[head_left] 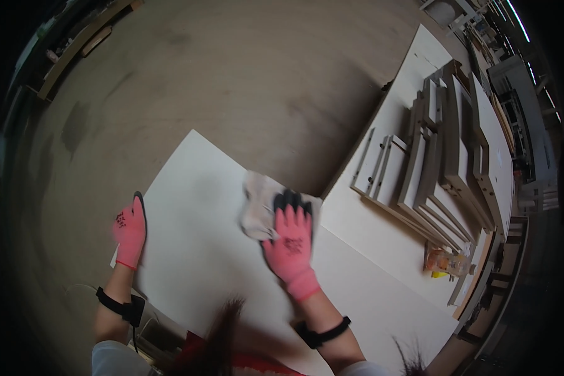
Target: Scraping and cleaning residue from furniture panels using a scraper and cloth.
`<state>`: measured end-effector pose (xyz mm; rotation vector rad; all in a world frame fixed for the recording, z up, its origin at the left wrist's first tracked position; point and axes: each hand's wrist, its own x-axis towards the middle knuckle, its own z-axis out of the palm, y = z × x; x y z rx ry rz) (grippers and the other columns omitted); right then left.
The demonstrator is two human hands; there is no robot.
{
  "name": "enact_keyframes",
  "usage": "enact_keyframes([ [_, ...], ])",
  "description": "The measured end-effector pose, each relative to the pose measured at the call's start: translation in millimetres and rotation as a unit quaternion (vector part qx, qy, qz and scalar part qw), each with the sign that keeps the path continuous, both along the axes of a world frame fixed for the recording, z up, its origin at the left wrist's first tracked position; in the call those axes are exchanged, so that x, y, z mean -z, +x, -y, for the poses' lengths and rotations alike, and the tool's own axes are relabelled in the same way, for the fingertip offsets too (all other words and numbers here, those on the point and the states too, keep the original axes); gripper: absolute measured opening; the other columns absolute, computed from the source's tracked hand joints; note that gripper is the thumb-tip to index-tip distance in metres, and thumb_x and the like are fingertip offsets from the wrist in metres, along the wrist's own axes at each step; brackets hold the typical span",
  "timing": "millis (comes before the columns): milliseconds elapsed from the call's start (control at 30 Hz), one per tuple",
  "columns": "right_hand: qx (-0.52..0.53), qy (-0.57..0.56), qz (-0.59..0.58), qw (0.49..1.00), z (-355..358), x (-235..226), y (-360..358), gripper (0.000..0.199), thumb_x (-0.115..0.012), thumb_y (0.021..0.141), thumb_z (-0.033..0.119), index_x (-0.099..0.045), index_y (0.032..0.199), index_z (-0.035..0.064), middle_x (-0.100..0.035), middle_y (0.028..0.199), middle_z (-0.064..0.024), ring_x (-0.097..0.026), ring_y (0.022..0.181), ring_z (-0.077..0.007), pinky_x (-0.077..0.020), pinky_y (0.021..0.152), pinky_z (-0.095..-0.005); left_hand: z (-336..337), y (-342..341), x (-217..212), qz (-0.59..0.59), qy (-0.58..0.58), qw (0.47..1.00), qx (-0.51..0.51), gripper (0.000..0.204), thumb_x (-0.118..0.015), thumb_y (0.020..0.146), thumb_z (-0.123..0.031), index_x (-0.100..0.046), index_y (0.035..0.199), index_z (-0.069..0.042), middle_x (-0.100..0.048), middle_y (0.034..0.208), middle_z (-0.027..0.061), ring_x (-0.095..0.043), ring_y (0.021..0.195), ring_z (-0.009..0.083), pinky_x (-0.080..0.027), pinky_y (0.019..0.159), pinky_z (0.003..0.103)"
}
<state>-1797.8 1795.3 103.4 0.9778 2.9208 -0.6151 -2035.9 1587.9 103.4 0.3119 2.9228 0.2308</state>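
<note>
A white board (197, 207) lies in front of me at an angle. At its left edge is my left hand (130, 232), in a pink glove with dark fingertips; it grips the edge, and part of the fingers is hidden. My right hand (291, 244), gloved the same way, presses a crumpled pale cloth (257, 203) onto the board near its far right edge. The fingers of that hand point away from me over the cloth, and some of the cloth shows to their left.
To the right is a white work surface (351, 235) bearing several stacked white panels (420, 163) with holes in their edges. A clear plastic bottle (448, 262) lies near the stack's front end. Concrete floor (232, 75) spreads beyond the board, and a wooden shelf (75, 53) stands at the far left.
</note>
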Motion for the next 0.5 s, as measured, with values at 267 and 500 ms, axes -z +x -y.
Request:
enact_keyframes([
  [267, -0.138, 0.043, -0.065, 0.987, 37, 5, -234, 0.060, -0.056, 0.081, 0.034, -0.041, 0.126, -0.0020, -0.039, 0.131, -0.0196, -0.032, 0.125, -0.0350, -0.0173, 0.108, -0.0435, 10, -7, 15, 0.041, 0.066, 0.997, 0.019, 0.049, -0.033, 0.093, -0.038, -0.064, 0.089, 0.000, -0.060, 0.081, 0.0230, -0.057, 0.078, 0.0396, -0.043, 0.069, 0.045],
  [500, -0.023, -0.012, -0.094, 0.995, 26, 3, -147, 0.061, -0.056, 0.080, 0.035, -0.040, 0.127, -0.0006, -0.039, 0.131, -0.0189, -0.032, 0.126, -0.0335, -0.0179, 0.108, -0.0433, 7, -13, 27, 0.027, 0.058, 0.998, 0.004, 0.054, -0.037, 0.092, -0.043, -0.061, 0.089, 0.006, -0.061, 0.084, 0.0235, -0.057, 0.077, 0.0380, -0.043, 0.069, 0.042],
])
